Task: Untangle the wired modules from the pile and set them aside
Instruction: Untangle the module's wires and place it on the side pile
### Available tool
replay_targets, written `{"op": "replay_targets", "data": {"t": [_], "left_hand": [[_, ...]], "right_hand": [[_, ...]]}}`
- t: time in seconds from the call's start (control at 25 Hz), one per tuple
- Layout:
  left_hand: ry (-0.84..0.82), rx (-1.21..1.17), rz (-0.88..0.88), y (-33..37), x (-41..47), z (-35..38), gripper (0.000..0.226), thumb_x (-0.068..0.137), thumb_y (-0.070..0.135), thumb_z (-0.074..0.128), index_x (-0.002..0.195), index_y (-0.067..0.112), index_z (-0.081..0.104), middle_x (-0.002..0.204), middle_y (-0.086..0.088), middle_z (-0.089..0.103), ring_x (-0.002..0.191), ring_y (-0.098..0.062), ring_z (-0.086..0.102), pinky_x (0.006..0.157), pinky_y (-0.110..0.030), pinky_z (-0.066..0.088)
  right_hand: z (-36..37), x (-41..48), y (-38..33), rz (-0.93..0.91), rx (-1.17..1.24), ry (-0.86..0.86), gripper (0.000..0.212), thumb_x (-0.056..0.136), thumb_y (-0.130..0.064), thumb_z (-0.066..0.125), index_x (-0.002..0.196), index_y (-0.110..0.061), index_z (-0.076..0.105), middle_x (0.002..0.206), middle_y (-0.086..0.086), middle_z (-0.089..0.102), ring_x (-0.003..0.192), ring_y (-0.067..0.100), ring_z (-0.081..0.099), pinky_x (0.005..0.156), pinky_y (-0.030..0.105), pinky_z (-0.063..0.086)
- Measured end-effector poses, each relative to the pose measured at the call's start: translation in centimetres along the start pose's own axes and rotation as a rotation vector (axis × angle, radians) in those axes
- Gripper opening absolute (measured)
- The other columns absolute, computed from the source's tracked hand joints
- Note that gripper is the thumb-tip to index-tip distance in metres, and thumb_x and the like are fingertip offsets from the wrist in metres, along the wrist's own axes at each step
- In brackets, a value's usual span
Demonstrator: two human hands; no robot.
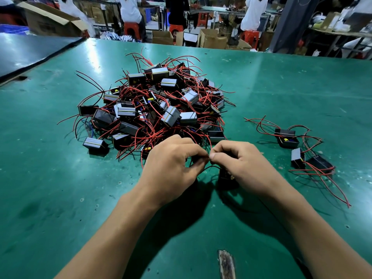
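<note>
Pinching thin black wire, curled fingers

No legible text, label, brand or number. Dark print on cardboard box, beyond far-left corner of green table: blurred, unreadable.

Module mostly hidden under right hand; pinched wire barely discernible.
</note>
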State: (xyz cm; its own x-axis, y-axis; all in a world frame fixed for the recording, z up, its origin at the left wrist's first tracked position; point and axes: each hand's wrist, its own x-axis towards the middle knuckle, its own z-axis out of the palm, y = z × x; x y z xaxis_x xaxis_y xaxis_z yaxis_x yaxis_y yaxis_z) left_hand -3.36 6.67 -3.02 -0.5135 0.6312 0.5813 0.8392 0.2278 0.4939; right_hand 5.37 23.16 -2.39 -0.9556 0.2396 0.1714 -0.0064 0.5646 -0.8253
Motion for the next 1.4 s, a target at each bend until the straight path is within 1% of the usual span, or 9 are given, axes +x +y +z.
{"op": "replay_targets", "data": {"t": [0.12, 0.32, 0.56, 0.68, 0.76, 0.88, 1.04, 1.28, 1.4], "left_hand": [[0.020, -0.070, -0.030, -0.3, 0.1, -0.1, 0.010, 0.083, 0.023, 0.072, 0.087, 0.016, 0.079, 0.078, 0.007, 0.071, 0.072, -0.018, 0.061, 0.065, -0.037, 0.050], [0.008, -0.129, -0.092, -0.5, 0.1, -0.2, 0.008, 0.083, 0.018, 0.078, 0.090, 0.015, 0.080, 0.081, 0.008, 0.072, 0.075, -0.011, 0.062, 0.069, -0.034, 0.051], [-0.006, -0.114, -0.077, -0.5, 0.1, -0.2, 0.008, 0.083, 0.021, 0.079, 0.090, 0.017, 0.080, 0.080, 0.010, 0.070, 0.073, -0.004, 0.058, 0.067, -0.024, 0.046], [0.013, -0.082, -0.047, -0.5, 0.0, 0.1, 0.006, 0.083, 0.020, 0.079, 0.087, 0.016, 0.079, 0.078, 0.008, 0.070, 0.071, -0.012, 0.061, 0.066, -0.030, 0.048], [0.015, -0.079, -0.044, -0.5, 0.0, 0.2, 0.005, 0.083, 0.021, 0.077, 0.086, 0.017, 0.079, 0.077, 0.009, 0.070, 0.071, -0.013, 0.061, 0.065, -0.030, 0.049], [-0.013, -0.050, -0.028, -0.4, -0.1, 0.3, 0.008, 0.081, 0.022, 0.073, 0.085, 0.018, 0.079, 0.076, 0.008, 0.070, 0.071, -0.012, 0.059, 0.065, -0.032, 0.049], [-0.033, 0.010, 0.003, -0.3, -0.2, 0.2, 0.009, 0.082, 0.021, 0.071, 0.085, 0.019, 0.079, 0.074, 0.009, 0.068, 0.070, -0.014, 0.055, 0.062, -0.035, 0.049], [-0.069, -0.114, -0.122, -0.2, 0.0, -0.4, 0.013, 0.079, 0.016, 0.081, 0.091, 0.018, 0.080, 0.085, 0.009, 0.071, 0.074, 0.000, 0.060, 0.067, -0.010, 0.040], [-0.019, -0.228, -0.235, -0.2, 0.2, -0.8, 0.012, 0.080, 0.018, 0.080, 0.092, 0.019, 0.079, 0.089, 0.012, 0.070, 0.076, -0.008, 0.063, 0.069, -0.017, 0.048]], "right_hand": [[-0.7, -0.2, 0.2, 0.013, 0.115, -0.033, 0.016, 0.092, -0.029, 0.067, 0.080, -0.019, 0.072, 0.062, -0.014, 0.056, 0.058, 0.004, 0.044, 0.058, 0.024, 0.035], [-1.3, -0.1, 0.5, -0.360, -0.191, 0.132, 0.015, 0.084, -0.012, 0.081, 0.096, -0.018, 0.077, 0.083, -0.008, 0.070, 0.064, 0.007, 0.059, 0.065, 0.013, 0.044], [-0.8, 0.2, 1.2, -0.508, -0.278, 0.169, 0.008, 0.089, -0.020, 0.078, 0.093, -0.014, 0.078, 0.084, -0.003, 0.069, 0.068, 0.018, 0.063, 0.059, 0.036, 0.050], [-0.6, 0.0, 1.0, -0.416, -0.249, 0.172, 0.005, 0.090, -0.025, 0.074, 0.088, -0.021, 0.074, 0.079, -0.014, 0.066, 0.065, 0.006, 0.058, 0.062, 0.024, 0.046], [-0.3, 0.0, 0.9, -0.188, -0.088, 0.106, 0.009, 0.091, -0.024, 0.073, 0.083, -0.023, 0.071, 0.067, -0.015, 0.062, 0.055, 0.002, 0.050, 0.057, 0.023, 0.042], [-0.4, 0.0, 0.6, 0.091, 0.122, -0.040, 0.014, 0.094, -0.022, 0.068, 0.080, -0.018, 0.068, 0.054, -0.012, 0.049, 0.049, 0.005, 0.039, 0.049, 0.025, 0.035], [-0.5, 0.1, 0.2, 0.275, 0.371, -0.105, 0.015, 0.093, -0.014, 0.067, 0.078, -0.013, 0.067, 0.050, -0.008, 0.042, 0.041, 0.005, 0.032, 0.041, 0.017, 0.025], [-1.4, -0.3, 0.2, 0.191, 0.225, -0.035, 0.015, 0.089, -0.031, 0.073, 0.082, -0.019, 0.076, 0.060, -0.001, 0.055, 0.048, 0.009, 0.042, 0.047, 0.021, 0.033], [-2.3, -0.2, 0.7, 0.106, 0.002, 0.080, 0.013, 0.093, -0.030, 0.069, 0.086, -0.023, 0.077, 0.070, -0.011, 0.067, 0.061, 0.005, 0.051, 0.061, 0.028, 0.043]]}}
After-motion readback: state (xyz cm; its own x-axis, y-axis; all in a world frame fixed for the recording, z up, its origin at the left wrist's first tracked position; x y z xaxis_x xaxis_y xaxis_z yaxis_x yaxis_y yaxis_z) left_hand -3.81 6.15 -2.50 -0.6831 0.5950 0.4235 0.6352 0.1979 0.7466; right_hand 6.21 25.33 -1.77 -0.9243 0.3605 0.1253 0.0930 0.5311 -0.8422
